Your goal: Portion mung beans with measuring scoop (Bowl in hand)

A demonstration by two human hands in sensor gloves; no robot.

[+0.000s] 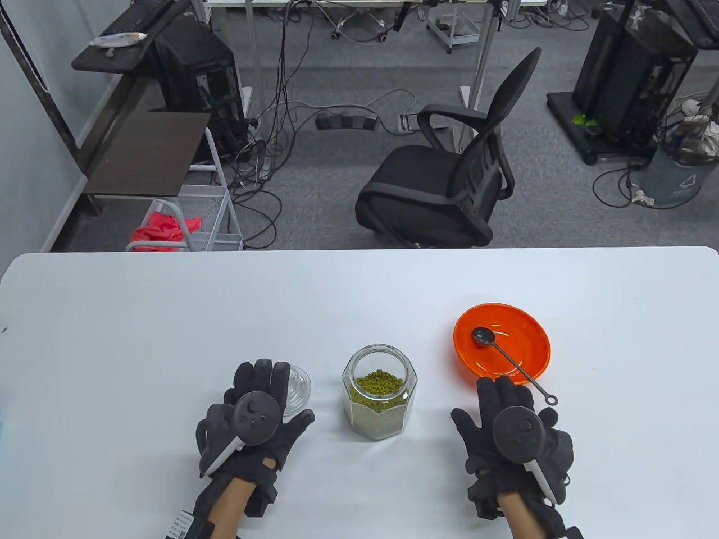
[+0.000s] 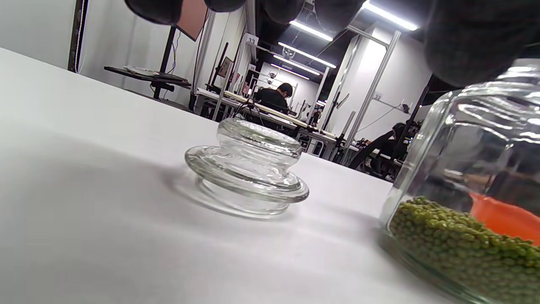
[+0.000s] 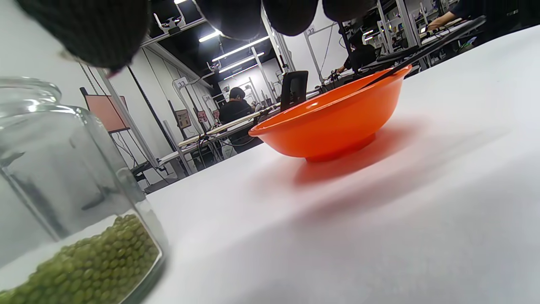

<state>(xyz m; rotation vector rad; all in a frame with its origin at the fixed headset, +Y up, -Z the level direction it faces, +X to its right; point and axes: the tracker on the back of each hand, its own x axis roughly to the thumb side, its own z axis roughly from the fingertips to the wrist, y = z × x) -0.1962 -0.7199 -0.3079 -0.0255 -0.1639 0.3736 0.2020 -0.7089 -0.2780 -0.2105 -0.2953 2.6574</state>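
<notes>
An open glass jar [image 1: 380, 391] holding green mung beans stands at the table's front middle; it also shows in the left wrist view [image 2: 464, 198] and the right wrist view [image 3: 63, 202]. Its glass lid [image 1: 297, 387] lies on the table left of it, also in the left wrist view [image 2: 249, 169]. An orange bowl [image 1: 501, 346] sits at the right, also in the right wrist view [image 3: 333, 122], with a black measuring scoop [image 1: 508, 359] lying in it, handle over the near rim. My left hand [image 1: 255, 418] is open, hovering just before the lid. My right hand [image 1: 514, 429] is open, empty, just before the bowl.
The white table [image 1: 168, 314] spans the view. Beyond its far edge stand a black office chair [image 1: 449, 174] and a wire cart [image 1: 196, 219].
</notes>
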